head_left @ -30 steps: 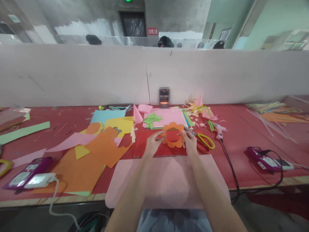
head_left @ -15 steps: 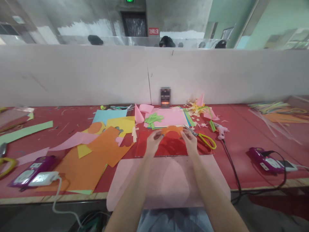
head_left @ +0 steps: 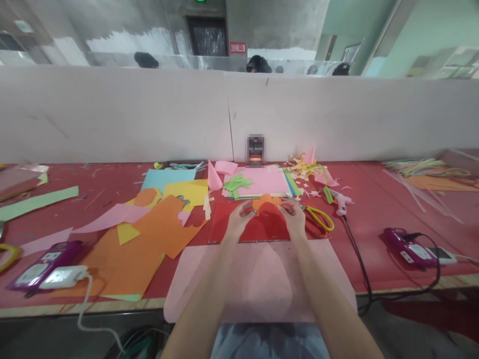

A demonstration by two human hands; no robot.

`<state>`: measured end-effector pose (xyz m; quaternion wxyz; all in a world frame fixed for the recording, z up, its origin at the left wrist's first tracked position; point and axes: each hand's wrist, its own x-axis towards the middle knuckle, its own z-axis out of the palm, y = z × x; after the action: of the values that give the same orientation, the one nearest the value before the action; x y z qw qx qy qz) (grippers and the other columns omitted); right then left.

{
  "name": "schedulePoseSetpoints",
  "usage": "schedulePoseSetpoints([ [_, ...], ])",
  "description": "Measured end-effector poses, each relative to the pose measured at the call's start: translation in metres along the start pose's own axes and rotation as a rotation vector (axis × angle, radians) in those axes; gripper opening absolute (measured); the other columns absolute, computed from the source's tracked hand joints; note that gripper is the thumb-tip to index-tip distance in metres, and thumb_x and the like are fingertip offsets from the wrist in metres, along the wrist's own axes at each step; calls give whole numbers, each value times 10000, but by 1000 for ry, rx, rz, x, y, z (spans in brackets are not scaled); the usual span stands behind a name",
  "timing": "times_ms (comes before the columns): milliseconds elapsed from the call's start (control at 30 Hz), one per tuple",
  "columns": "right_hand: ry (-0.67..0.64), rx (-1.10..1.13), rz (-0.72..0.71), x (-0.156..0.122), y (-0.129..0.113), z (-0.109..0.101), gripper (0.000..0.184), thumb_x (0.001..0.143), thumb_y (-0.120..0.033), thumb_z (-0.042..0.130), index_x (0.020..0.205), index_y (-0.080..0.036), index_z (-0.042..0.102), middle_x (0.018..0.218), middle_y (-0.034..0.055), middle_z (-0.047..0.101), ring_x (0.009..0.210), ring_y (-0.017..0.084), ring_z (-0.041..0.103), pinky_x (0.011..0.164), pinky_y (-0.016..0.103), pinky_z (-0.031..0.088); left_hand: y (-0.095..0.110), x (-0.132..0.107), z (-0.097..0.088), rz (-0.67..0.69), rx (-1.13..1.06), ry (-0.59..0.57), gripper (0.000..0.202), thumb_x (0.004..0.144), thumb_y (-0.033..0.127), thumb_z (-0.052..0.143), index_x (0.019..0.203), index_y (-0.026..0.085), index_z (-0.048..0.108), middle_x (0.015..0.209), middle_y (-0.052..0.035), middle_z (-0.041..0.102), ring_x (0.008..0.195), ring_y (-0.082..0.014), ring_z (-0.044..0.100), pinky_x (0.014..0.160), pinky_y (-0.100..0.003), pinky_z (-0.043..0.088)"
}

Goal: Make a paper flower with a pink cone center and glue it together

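Head view: left hand (head_left: 241,218) and right hand (head_left: 294,217) pinch opposite sides of an orange paper flower (head_left: 266,198), held between them over a red board (head_left: 265,232). Just right of the right hand lie yellow-handled scissors (head_left: 319,218), then a pink glue gun (head_left: 342,203); beyond the left hand, green paper strips (head_left: 238,184); leftward, orange sheets (head_left: 123,264).

Soft light casts faint shadows on the pink mat (head_left: 258,289); edges look stretched.

A white partition (head_left: 149,114) stands behind the red table (head_left: 374,199), a grey wall (head_left: 277,25) beyond.
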<state>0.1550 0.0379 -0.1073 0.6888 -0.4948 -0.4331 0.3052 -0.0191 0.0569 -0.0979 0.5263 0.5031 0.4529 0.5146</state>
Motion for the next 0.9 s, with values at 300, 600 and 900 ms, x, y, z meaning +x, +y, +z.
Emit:
schedulePoseSetpoints([
  [300, -17, 0, -60, 0, -2, 1, 144, 670, -265, 620, 760, -172, 558, 996, 70, 608, 913, 170, 584, 808, 318, 463, 3, -1, 1, -200, -139, 59, 381, 597, 215, 712, 958, 151, 612, 855, -57, 667, 779, -152, 630, 704, -291, 523],
  [600, -29, -11, -76, -2, -3, 1, 131, 671, -252, 613, 762, -177, 556, 1019, 73, 600, 926, 170, 579, 815, 317, 461, 6, -3, -3, -192, -62, -23, 432, 618, 216, 691, 1035, 168, 591, 773, -37, 665, 735, -131, 625, 701, -268, 501],
  [900, -49, -9, -34, -2, 1, 2, 217, 661, -291, 635, 838, -188, 563, 1060, 70, 591, 869, 165, 595, 806, 332, 474, 3, -2, 1, -150, -36, 46, 321, 582, 155, 685, 897, 147, 620, 722, -10, 640, 655, -113, 610, 669, -259, 505],
])
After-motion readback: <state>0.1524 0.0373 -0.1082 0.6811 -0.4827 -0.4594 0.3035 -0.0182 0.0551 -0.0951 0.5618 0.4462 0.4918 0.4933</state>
